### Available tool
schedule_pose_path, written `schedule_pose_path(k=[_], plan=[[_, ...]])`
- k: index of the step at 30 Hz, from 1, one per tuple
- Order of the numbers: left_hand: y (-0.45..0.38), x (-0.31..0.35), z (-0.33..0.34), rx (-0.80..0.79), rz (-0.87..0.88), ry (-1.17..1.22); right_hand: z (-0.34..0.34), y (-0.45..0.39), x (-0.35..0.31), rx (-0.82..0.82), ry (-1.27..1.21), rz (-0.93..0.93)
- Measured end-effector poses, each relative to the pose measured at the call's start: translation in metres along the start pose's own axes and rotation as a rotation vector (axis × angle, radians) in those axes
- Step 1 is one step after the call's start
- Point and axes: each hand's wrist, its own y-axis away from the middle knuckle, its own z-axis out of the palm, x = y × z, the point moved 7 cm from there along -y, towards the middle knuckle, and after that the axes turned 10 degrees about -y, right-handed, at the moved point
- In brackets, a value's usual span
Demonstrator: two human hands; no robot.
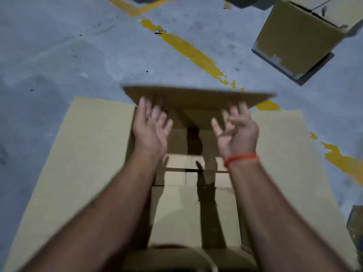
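A large open cardboard box (pixel 194 209) stands on the floor right below me, its side flaps (pixel 82 154) spread wide to left and right. The far flap (pixel 196 96) is raised and blurred with motion. My left hand (pixel 152 128) reaches over the box with fingers spread, its fingertips near the far flap's left part. My right hand (pixel 234 130), with an orange band at the wrist, is also spread, fingertips at the flap's right part. Neither hand grips anything. Inside, the bottom flaps meet along a seam.
The grey concrete floor (pixel 59 55) carries worn yellow lines (pixel 188 50). Another cardboard box (pixel 300 36) stands at the upper right. A dark object (pixel 356 224) shows at the right edge.
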Motion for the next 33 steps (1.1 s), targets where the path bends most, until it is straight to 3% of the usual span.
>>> schedule_pose_path(k=[1,4,6,8,10,13,16,18,20,23,26,33], plan=[[-0.018,0.019,0.006,-0.011,0.118,-0.288,0.017,-0.021,-0.010,-0.035,0.258,-0.055],[-0.070,0.040,0.015,-0.059,0.494,-1.473,0.044,-0.071,-0.015,-0.207,1.245,-0.221],[-0.095,0.023,0.001,-0.157,0.449,-2.001,0.029,-0.090,0.002,-0.374,1.785,-0.166],[-0.107,0.004,-0.025,-0.221,0.262,-2.270,0.001,-0.090,0.018,-0.440,2.037,-0.019],[-0.110,-0.010,-0.048,-0.238,0.113,-2.314,-0.016,-0.085,0.030,-0.471,2.090,0.061],[-0.101,-0.016,-0.061,-0.222,0.096,-2.350,-0.022,-0.081,0.035,-0.469,2.105,0.023],[-0.070,-0.008,-0.075,0.031,0.095,-2.245,-0.035,-0.064,0.037,-0.390,2.009,-0.035],[-0.035,-0.007,-0.101,0.226,0.000,-2.152,-0.059,-0.036,0.042,-0.335,1.906,-0.052],[0.002,-0.016,-0.130,0.302,-0.108,-2.118,-0.094,0.003,0.053,-0.301,1.799,0.020],[0.042,-0.033,-0.158,0.288,-0.163,-2.097,-0.142,0.070,0.068,-0.238,1.703,0.187],[0.054,-0.044,-0.157,0.141,-0.103,-2.166,-0.164,0.127,0.083,-0.199,1.667,0.296],[0.065,-0.016,-0.132,0.098,-0.066,-2.099,-0.124,0.170,0.107,-0.274,1.655,0.340]])
